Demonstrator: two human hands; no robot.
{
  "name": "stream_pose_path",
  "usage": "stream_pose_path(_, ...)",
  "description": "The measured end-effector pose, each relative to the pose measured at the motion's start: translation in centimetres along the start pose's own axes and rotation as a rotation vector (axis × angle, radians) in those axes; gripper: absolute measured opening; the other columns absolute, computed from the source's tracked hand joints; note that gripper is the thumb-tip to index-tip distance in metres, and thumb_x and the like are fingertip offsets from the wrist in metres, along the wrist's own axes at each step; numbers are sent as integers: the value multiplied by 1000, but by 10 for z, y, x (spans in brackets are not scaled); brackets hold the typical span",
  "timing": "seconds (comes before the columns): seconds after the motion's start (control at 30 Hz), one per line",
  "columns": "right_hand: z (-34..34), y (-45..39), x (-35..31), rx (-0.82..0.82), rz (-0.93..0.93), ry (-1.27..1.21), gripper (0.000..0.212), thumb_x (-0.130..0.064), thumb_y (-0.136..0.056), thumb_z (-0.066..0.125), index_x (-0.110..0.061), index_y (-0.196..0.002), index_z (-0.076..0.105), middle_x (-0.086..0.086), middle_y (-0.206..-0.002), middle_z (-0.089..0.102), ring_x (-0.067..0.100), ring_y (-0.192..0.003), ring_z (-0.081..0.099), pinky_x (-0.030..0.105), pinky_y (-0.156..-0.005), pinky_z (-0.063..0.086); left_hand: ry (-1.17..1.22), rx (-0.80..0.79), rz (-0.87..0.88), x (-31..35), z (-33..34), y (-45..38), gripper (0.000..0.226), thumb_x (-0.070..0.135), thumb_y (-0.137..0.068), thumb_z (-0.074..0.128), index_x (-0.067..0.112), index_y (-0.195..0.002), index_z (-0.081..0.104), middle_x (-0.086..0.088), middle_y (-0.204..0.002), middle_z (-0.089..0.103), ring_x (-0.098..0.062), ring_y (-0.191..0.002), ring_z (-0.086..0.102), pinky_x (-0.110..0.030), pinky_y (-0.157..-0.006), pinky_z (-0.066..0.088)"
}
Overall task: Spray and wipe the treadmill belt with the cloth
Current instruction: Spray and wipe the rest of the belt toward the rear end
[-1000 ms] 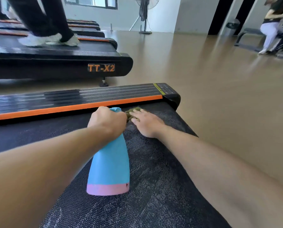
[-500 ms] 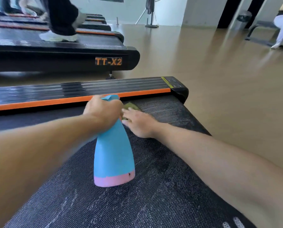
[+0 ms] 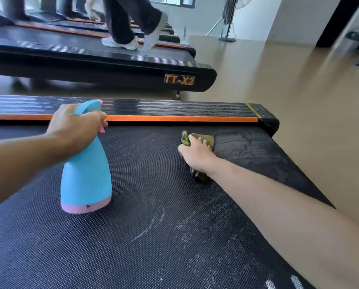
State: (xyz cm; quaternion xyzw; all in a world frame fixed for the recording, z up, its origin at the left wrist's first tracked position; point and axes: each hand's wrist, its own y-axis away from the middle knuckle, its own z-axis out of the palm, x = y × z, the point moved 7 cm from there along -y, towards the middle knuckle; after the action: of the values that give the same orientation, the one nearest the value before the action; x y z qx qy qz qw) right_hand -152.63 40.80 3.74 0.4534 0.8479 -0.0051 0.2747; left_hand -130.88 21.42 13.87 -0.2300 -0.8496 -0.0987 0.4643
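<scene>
Left hand: your left hand [image 3: 76, 126] grips the blue spray bottle [image 3: 86, 172], its base above the treadmill belt [image 3: 153, 226].
Right hand: your right hand [image 3: 195, 153] presses the green cloth [image 3: 203, 139] flat on the belt.

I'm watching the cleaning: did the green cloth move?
Yes. The green cloth under the right hand slid away from the spray bottle, toward the belt's end by the orange stripe.

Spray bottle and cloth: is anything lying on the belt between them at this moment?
No. In the head view, only bare treadmill belt separates the spray bottle in the left hand from the cloth under the right hand.
</scene>
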Motion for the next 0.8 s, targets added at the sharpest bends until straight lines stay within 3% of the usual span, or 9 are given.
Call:
stream_pose_path(0.1,-2,38,-1,-74,-23,-69,62,-40,-97,31,-21,-155,15,11,-160,20,30,-146,20,44,-116,22,7,15,31,-1,-3,10,29,41,-83,62,20,-67,72,-1,-83,76,-24,-77,60,-36,-77,46)
stream_pose_path(0.23,-13,76,27,-63,4,212,60,-51,-100,25,-25,-154,19,8,-157,29,31,-141,32,47,-113,29,-66,-4,133,12,8,27,20,37,-93,61,19,-92,68,-5,-90,70,-32,-90,63,-41,-83,51)
stream_pose_path(0.33,-25,100,44,-74,106,451,56,-49,-102,23,-27,-153,22,6,-157,31,32,-139,35,49,-109,32,-139,-41,198,20,18,36,21,37,-95,60,17,-93,67,-9,-90,69,-35,-91,63,-40,-76,47)
stream_pose_path(0.47,-46,129,44,-87,178,719,54,-57,-98,31,-22,-132,53,7,-141,52,31,-125,50,45,-97,38,-184,-57,256,27,23,44,18,37,-97,59,19,-92,61,-6,-91,64,-32,-90,59,-36,-74,40)
stream_pose_path(0.53,-58,133,34,5,167,851,57,-62,-94,36,-19,-124,57,5,-127,60,29,-115,57,42,-90,42,-187,-65,261,26,23,43,19,37,-98,58,19,-94,62,-5,-92,63,-32,-90,58,-36,-74,40)
stream_pose_path(0.63,-75,123,11,345,-19,829,40,-57,-90,50,-27,-112,66,-1,-101,68,24,-92,64,37,-82,52,-177,-65,255,25,21,41,19,37,-98,58,19,-98,64,-6,-94,64,-32,-91,59,-36,-75,41)
stream_pose_path(0.67,-73,117,10,375,-97,713,37,-55,-89,54,-33,-116,64,-4,-107,69,22,-97,65,39,-83,53,-172,-62,250,24,20,40,20,37,-98,58,19,-100,65,-6,-96,65,-33,-92,59,-36,-75,41)
stream_pose_path(0.7,-65,108,15,305,-168,592,39,-55,-88,57,-37,-123,60,-7,-120,65,20,-108,62,41,-90,51,-161,-59,246,23,19,40,20,37,-98,58,19,-101,66,-7,-96,65,-33,-92,59,-36,-75,42)
stream_pose_path(0.8,-19,94,28,-67,-338,348,61,-53,-90,58,-36,-146,39,-13,-155,32,12,-144,28,35,-118,23,-141,-56,236,21,17,38,21,36,-97,57,17,-100,66,-7,-94,66,-33,-90,59,-36,-74,41)
